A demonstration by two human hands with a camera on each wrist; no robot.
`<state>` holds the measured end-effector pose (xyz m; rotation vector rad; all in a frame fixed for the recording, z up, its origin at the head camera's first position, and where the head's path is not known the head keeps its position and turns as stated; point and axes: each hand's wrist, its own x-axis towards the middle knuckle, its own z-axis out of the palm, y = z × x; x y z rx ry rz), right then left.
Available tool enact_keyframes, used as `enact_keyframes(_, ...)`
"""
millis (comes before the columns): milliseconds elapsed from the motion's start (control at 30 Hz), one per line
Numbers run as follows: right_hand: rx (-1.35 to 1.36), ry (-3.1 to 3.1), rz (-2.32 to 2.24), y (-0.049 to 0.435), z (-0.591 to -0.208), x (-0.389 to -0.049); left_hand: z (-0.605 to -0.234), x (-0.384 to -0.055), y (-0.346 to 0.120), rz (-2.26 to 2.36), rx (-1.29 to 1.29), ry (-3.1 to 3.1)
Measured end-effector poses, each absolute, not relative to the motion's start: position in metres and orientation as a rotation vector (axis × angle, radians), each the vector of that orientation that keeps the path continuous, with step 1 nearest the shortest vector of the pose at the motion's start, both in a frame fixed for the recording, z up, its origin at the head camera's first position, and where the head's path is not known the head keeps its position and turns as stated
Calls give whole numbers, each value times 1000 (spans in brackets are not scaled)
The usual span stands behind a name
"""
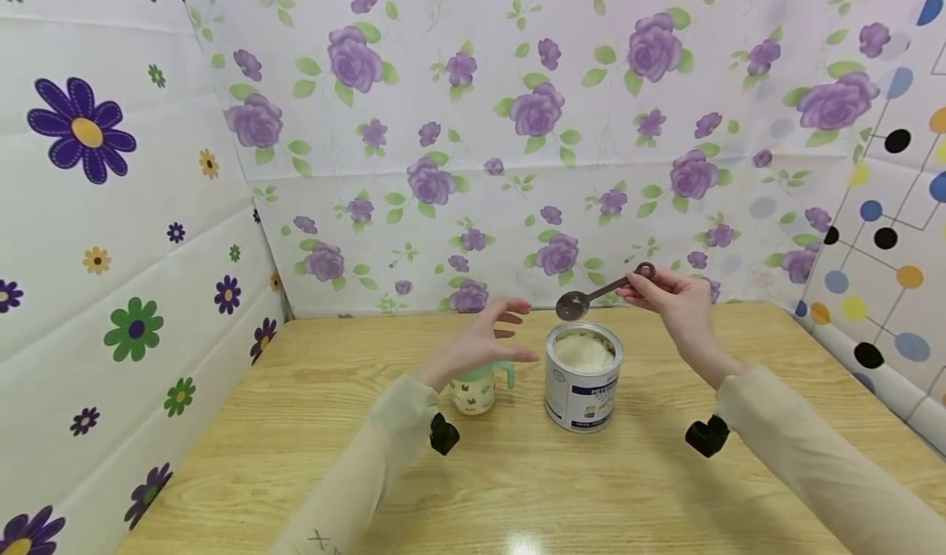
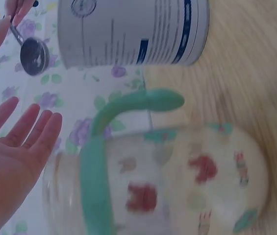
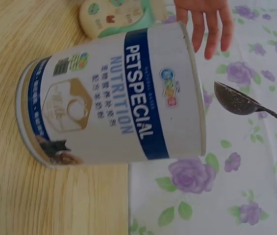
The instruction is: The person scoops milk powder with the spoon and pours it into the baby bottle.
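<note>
My right hand (image 1: pixel 676 305) pinches the handle of a dark brown measuring spoon (image 1: pixel 572 305), whose bowl hangs over the rim of an uncovered milk powder can (image 1: pixel 572 403). Pale powder (image 1: pixel 584 352) shows inside the can, and white residue clings to the spoon's bowl. The can is white with a dark blue band and printed lettering in the right wrist view. My left hand (image 1: pixel 488 343) holds nothing, its fingers spread above and beside a baby bottle (image 2: pixel 177 181) with a green handled collar and small printed pictures. The bottle stands upright, left of the can, its top partly hidden by the hand.
A light wood-grain table (image 1: pixel 488 489) carries the can and bottle. Behind it hangs a white cloth with purple roses (image 1: pixel 539 112). Flowered cloth (image 1: pixel 133 333) walls off the left side, dotted cloth (image 1: pixel 887 210) the right.
</note>
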<state>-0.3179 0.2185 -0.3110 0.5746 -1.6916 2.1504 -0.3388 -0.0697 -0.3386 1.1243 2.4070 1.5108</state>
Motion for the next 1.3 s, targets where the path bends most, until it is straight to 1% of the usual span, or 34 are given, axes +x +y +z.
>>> enact_keyframes(233,616,-1778,2048,225,-316,-315,-347,-330,-46,1539,1053,2469)
enact_keyframes(500,663,-1877,1944,233,-319,-313,-363,-334,-29,1566,982,2539)
enact_keyframes(633,694,-1962,1862,235,-319,-313,-367,-332,-24,1572,932,2527)
enact_keyframes(1067,686,-2210,1660,240,-319,-314,-375,-334,-14,1604,897,2451)
enact_keyframes(1300,684,-2303,1589,236,-308,-305,-382,-335,-11,1610,877,2430)
